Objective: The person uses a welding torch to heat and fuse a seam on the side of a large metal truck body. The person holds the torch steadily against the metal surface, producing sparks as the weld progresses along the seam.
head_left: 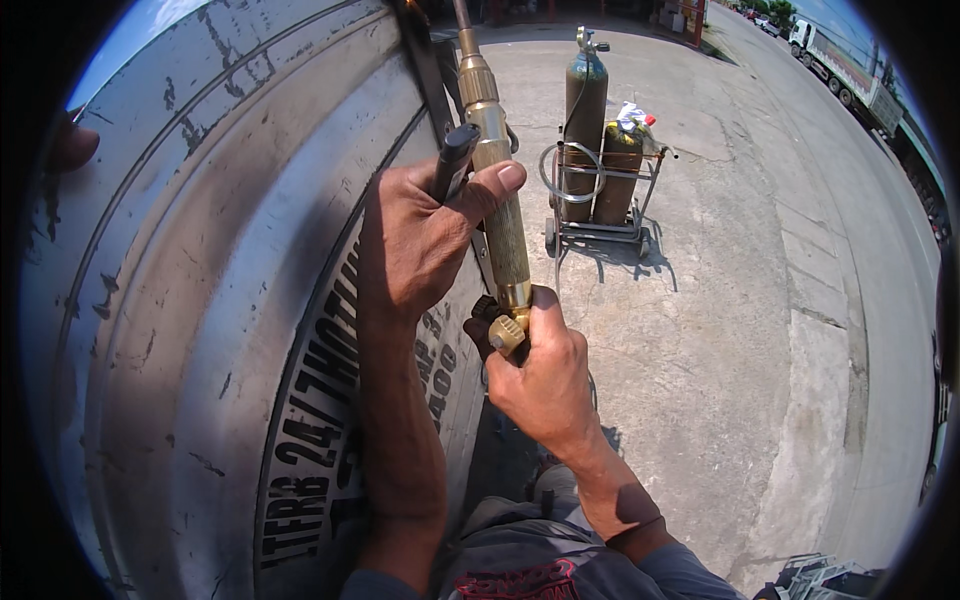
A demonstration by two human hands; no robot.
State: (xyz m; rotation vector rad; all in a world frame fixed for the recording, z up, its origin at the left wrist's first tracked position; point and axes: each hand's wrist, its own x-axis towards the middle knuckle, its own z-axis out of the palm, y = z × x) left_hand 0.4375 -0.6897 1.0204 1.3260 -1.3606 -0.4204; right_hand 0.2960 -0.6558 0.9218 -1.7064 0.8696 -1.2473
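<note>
Concrete (700, 350) behind 1 torch (508, 240) in left hand (418, 240) and right hand (548, 375)

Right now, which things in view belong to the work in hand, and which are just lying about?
In use:
- brass torch, gripped by the right hand
- dark cylindrical item, in the left hand, thumb on the torch
- gas cylinders on a trolley, probably

Apparently just about:
- distant white truck
- white-and-red bundle on the shorter cylinder

head: left fisheye, head-worn | faces down and forward | near the brass torch (508, 232)
</note>
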